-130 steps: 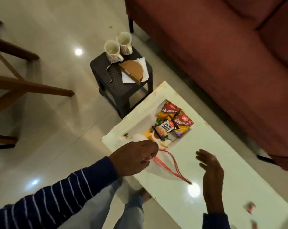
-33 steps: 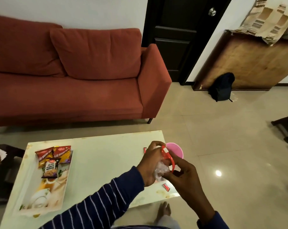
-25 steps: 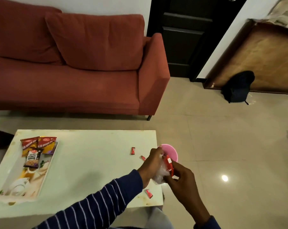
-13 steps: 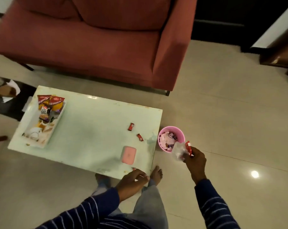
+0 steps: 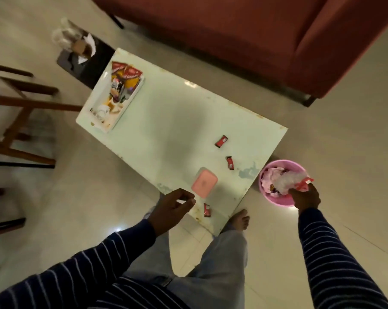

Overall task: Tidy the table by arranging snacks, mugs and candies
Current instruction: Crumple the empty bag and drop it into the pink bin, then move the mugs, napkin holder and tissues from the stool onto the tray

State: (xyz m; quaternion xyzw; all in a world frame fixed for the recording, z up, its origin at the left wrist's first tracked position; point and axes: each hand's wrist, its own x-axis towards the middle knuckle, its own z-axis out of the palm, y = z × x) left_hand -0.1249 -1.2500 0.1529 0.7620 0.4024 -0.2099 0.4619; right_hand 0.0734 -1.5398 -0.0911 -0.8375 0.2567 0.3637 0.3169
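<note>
My right hand [image 5: 304,196] grips a crumpled clear plastic bag with a red strip [image 5: 287,183] inside the mouth of a pink bin [image 5: 275,200] on the floor beside the pale table [image 5: 177,121]. My left hand [image 5: 171,207] hovers at the table's near edge with fingers loosely curled, holding nothing. Three red candies lie on the table: one [image 5: 221,141] mid-right, one [image 5: 230,162] below it, one [image 5: 207,209] near my left hand. A pink box [image 5: 204,183] sits near the front edge. Snack packets [image 5: 126,78] lie in a white tray [image 5: 103,123] at the far left end.
A red sofa [image 5: 244,30] runs behind the table. A dark stool [image 5: 88,63] with blurred mugs and a brown object stands past the tray. Wooden chair frames [image 5: 17,101] stand at the left. My feet and legs are by the table's corner.
The view has swung down and rotated. My right hand has lowered the plastic bag from above the bin into its mouth. My left hand has lifted slightly off the table's edge.
</note>
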